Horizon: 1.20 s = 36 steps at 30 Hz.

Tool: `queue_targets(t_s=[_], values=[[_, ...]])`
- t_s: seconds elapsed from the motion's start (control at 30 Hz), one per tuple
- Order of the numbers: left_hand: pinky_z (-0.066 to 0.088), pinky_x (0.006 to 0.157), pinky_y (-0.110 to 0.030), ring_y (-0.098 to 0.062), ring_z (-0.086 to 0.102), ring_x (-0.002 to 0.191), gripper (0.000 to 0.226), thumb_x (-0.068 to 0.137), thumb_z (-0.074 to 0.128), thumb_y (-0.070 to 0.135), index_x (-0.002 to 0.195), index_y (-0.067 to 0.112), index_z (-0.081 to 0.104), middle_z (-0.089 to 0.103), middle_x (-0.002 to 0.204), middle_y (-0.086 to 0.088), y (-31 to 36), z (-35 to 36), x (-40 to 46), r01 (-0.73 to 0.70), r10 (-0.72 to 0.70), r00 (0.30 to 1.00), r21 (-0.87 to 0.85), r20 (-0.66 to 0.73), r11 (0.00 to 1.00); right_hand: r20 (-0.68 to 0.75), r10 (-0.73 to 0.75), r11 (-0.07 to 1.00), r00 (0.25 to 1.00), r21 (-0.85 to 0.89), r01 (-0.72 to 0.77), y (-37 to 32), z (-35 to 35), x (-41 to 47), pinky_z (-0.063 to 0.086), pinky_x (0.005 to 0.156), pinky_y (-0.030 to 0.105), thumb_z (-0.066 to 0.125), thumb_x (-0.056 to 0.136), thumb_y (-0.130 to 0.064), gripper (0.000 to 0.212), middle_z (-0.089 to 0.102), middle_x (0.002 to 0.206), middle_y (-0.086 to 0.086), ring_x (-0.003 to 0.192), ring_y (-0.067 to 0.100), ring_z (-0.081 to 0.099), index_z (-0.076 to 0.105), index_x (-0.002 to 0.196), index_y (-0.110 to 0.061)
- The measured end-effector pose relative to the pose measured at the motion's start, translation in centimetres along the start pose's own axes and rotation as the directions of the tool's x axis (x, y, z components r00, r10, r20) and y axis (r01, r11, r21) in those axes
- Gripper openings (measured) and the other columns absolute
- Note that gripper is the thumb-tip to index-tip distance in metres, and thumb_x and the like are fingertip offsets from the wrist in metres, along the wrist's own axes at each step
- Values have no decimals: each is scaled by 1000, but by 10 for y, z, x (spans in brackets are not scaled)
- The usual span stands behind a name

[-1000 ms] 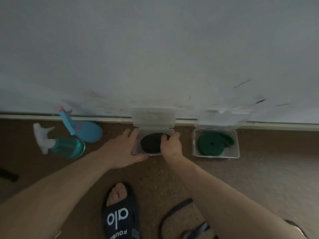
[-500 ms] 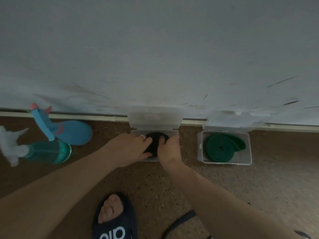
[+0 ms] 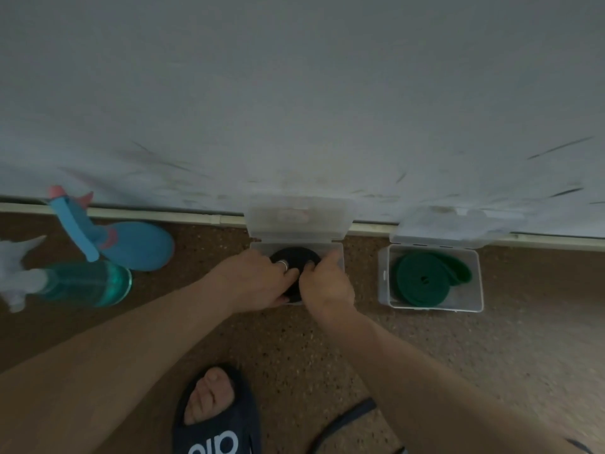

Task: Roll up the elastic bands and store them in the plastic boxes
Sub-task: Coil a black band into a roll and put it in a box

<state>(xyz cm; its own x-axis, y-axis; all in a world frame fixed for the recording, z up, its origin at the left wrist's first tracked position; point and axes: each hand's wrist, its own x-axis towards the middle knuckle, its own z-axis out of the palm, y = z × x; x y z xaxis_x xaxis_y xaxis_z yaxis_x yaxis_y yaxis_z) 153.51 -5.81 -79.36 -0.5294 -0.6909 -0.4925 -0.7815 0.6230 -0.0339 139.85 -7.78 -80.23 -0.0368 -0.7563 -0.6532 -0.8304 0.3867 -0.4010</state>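
Both hands on the black band roll in the open box

Left hand (image 3: 258, 280) and right hand (image 3: 327, 285), fingers curled, grip the black band roll (image 3: 296, 258), hiding most of the clear plastic box (image 3: 339, 253); fingertips unseen.

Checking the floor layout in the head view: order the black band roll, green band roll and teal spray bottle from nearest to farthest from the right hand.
From the right hand:
1. Black band roll, under its fingers, in the middle box.
2. Green band roll, in the box to its right.
3. Teal spray bottle, far left, lying on the floor.
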Motion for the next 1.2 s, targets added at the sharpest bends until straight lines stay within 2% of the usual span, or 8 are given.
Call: queue_targets(t_s=[0.13,0.3,0.47,0.53,0.67,0.8,0.97,1.2], values=[[42,63,-35,-27,69,88,49,108,35,47,141,12,45,66,116,-13,-2,-2,6,-50,47,997,46,53,998,57,-20,1000,998,7,20,-2,1,1,53,81,40,40,109,-25,38,65,124,19,108,34,67,30,141,-7],[48,69,-36,-28,70,92,44,109,37,43,134,10,51,67,116,-13,-2,-7,13,-59,56,990,22,130,998,124,-13,998,992,55,6,-4,-5,6,51,85,41,42,108,-21,30,62,127,22,112,36,64,35,133,-6],[56,71,-36,-23,65,81,39,103,50,40,131,13,50,65,109,-9,-9,-9,15,-28,41,988,-90,146,996,141,-86,993,986,-68,96,2,-6,5,49,93,41,41,108,-18,31,58,135,20,120,36,59,42,136,-5],[57,71,-36,-22,63,79,38,103,52,40,131,14,48,65,107,-9,-12,-9,16,-39,55,986,-101,155,994,138,-114,984,984,-121,131,3,-9,5,44,101,40,42,106,-14,35,49,142,20,129,36,52,43,138,0],[58,70,-39,-24,66,79,38,103,51,40,130,14,47,63,108,-9,-14,-7,18,-61,73,987,-88,145,994,145,-155,958,977,-219,185,4,-12,6,40,102,36,44,102,-11,38,43,146,22,133,36,47,44,138,2],[58,69,-40,-24,65,78,39,105,47,42,132,14,45,62,111,-9,-15,-3,20,-91,98,987,-62,126,994,151,-240,888,959,-365,280,11,-7,2,40,105,36,46,101,-12,39,41,145,19,134,34,43,45,138,-1],[58,69,-41,-25,66,80,43,105,46,42,137,14,42,62,115,-10,-15,-6,18,-91,99,983,-53,155,994,165,-315,701,935,-623,347,13,-3,3,35,106,41,48,101,-30,36,55,128,13,124,32,41,61,128,-9],[57,76,-41,-29,66,91,56,100,56,45,142,13,38,60,123,-11,-16,-23,22,-17,49,977,-153,210,988,197,-313,770,929,-520,369,-3,-20,5,44,110,39,51,102,-14,37,33,145,17,136,30,39,52,138,-4]])
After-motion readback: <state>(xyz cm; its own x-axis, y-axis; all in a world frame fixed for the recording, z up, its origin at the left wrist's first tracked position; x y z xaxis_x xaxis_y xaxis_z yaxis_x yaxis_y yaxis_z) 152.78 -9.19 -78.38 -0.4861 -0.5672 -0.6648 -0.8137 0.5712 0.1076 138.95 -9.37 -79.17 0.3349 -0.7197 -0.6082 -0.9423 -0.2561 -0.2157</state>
